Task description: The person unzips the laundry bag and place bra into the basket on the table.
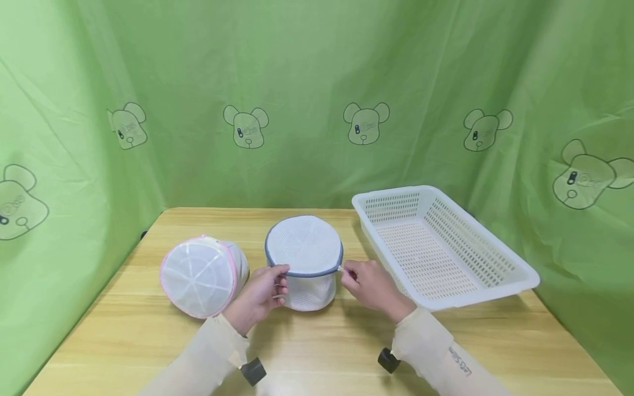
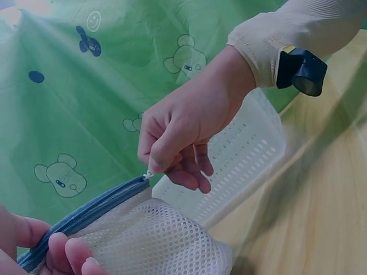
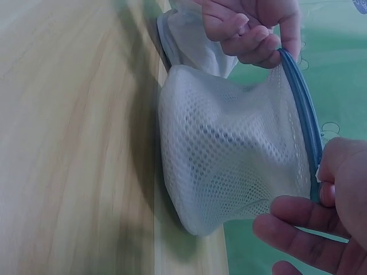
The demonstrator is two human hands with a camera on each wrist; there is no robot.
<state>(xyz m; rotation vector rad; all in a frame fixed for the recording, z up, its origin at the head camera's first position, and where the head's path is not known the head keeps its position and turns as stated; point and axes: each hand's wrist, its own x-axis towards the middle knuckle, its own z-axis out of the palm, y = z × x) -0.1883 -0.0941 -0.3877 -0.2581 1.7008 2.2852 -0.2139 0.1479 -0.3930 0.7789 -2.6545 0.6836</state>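
Observation:
A round white mesh laundry bag (image 1: pixel 304 245) with a blue zippered rim stands upright on the table, its lid lying across the top. My left hand (image 1: pixel 262 294) pinches the blue rim (image 2: pixel 86 215) at the front left, thumb on top and fingers beneath. At the rim's right side, my right hand (image 1: pixel 369 283) pinches the small white zipper pull (image 2: pixel 150 173) between thumb and forefinger. The mesh wall (image 3: pixel 229 149) sags inward a little below the rim in the right wrist view.
A second laundry bag (image 1: pixel 198 279), white with pink edging, lies on its side left of my left hand. To the right stands a white slotted plastic basket (image 1: pixel 396 258). Green curtain (image 1: pixel 307 66) encloses the wooden table (image 1: pixel 317 352) at the back and sides.

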